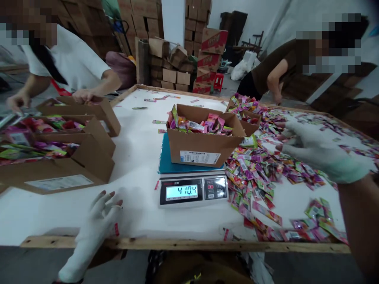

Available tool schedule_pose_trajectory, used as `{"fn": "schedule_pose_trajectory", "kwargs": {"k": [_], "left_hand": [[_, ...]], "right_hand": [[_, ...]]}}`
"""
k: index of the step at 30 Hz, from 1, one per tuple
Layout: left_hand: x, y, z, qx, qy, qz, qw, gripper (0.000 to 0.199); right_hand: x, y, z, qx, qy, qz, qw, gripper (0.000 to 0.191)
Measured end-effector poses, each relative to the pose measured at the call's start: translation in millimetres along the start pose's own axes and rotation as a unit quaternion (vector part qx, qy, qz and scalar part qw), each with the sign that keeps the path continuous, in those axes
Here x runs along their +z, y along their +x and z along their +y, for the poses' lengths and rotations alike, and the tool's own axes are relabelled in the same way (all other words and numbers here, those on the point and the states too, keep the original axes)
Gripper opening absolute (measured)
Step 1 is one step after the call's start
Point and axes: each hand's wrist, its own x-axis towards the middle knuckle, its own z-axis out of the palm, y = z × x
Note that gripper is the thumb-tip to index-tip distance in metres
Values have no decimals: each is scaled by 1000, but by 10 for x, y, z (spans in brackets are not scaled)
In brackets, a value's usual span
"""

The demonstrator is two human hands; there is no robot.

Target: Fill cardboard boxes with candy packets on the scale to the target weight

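My left hand [99, 216], in a white fingerless-tipped glove, rests on the white tabletop near its front edge, fingers loosely spread and holding nothing. Gloved the same way, my right hand [310, 146] hovers at the right over a heap of small colourful candy packets [257, 169]. Its fingers point left and are apart, with no packet visible between them. In the middle, an open cardboard box [204, 148] full of packets stands on the teal plate of a digital scale [194, 191]. The scale's display reads 410.4. The box's right side touches the spreading packets.
Filled cardboard boxes [97, 157] stand at the left, where a person in a white shirt [71, 51] handles one. Another person [278, 71] leans over the table's far right. Behind the scale is another box [251, 120]. A wooden rim [189, 244] edges the table.
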Motion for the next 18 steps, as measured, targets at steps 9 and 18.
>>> {"fn": "schedule_pose_trajectory", "kwargs": {"k": [9,18], "left_hand": [[135,239,581,100,-34,43,993,57],[308,212,857,177,-39,45,982,54]], "right_hand": [[592,90,-591,-35,91,-127,987,58],[721,99,-747,-107,189,9,976,30]]}}
